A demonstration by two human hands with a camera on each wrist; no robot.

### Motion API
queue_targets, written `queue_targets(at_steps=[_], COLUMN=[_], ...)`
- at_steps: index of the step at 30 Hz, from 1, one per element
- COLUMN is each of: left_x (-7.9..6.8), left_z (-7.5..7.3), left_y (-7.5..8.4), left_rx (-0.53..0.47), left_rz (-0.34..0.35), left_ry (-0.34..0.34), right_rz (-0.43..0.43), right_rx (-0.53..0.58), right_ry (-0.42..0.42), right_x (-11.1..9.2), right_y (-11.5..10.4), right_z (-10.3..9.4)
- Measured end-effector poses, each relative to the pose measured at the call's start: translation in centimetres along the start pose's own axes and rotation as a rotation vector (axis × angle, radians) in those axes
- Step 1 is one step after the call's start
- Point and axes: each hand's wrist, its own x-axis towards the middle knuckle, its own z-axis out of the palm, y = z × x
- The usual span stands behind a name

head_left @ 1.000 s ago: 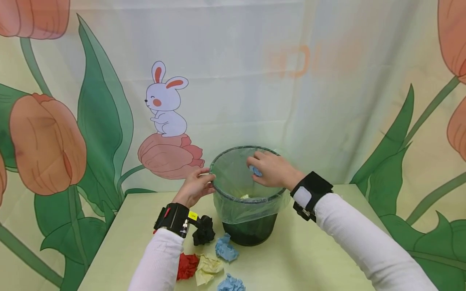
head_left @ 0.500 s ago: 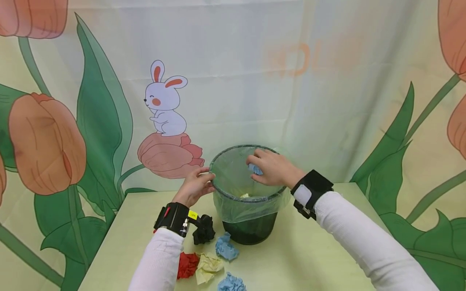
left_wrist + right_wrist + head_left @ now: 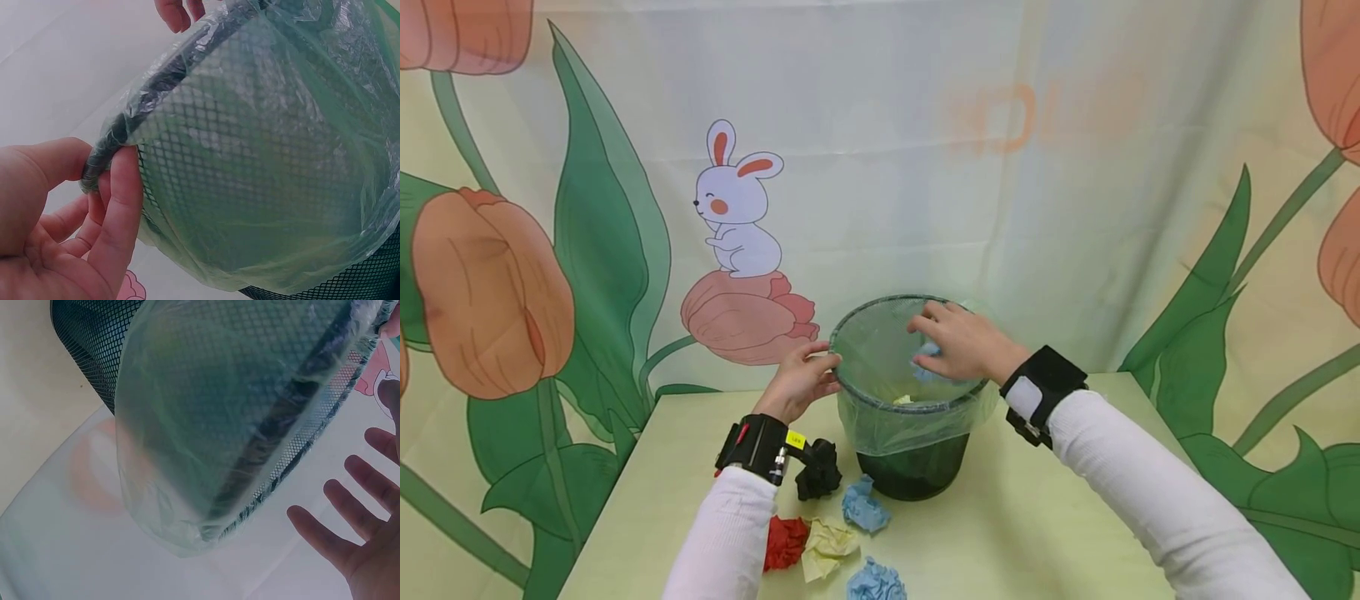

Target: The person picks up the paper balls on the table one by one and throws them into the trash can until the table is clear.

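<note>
A dark mesh wastebasket [image 3: 913, 475] stands on the table, lined with a thin greenish plastic bag [image 3: 269, 200] folded over its rim. My left hand [image 3: 801, 383] grips the rim at the left, thumb and fingers on either side of it in the left wrist view. Over the wastebasket's mouth is my right hand [image 3: 966, 342]; its fingers [image 3: 362, 481] are spread apart in the right wrist view. Just below that hand, inside the mouth, a crumpled blue paper ball [image 3: 927, 368] shows blurred. Pale yellow paper [image 3: 903, 400] is visible deeper in the wastebasket.
On the table [image 3: 1037, 500], in front of the wastebasket, lie a black paper ball [image 3: 820, 471], a red one [image 3: 786, 543], a pale yellow one [image 3: 828, 548] and two blue ones, one nearer [image 3: 877, 581]. A printed curtain [image 3: 880, 167] hangs close behind.
The fingers of my right hand have loosened, and the blue paper ball has dropped from them into the wastebasket's mouth. My left hand keeps its place on the rim.
</note>
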Motion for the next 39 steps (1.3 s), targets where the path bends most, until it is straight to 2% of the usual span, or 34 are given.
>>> queue_targets(at_steps=[4,10,19,26,31,39], left_x=[0.0,0.0,0.1,0.0,-0.1,0.0], left_z=[0.0,0.0,0.0,-0.1,0.0,0.0], left_y=[0.0,-0.2,-0.1,-0.1,-0.1,-0.2], left_rx=[-0.001,0.005,-0.001,0.001,-0.004,-0.011], left_rz=[0.004,-0.001,-0.003,-0.003,-0.003,0.005], left_ry=[-0.005,-0.002,0.006,-0.001,0.005,0.003], right_rz=[0.004,0.025,0.092,0.135,0.185,0.281], right_rx=[0.007,-0.039,-0.05,-0.096,-0.109,-0.086], right_ry=[0.016,0.055,0.212,0.316,0.303,0.212], right_x=[-0.1,-0.7,-2.2,-4.4,-5.9,-8.7], right_y=[0.2,1.3,3.9,6.4,7.7,9.1], right_z=[0.1,0.9,1.2,1.9,2.7,4.4])
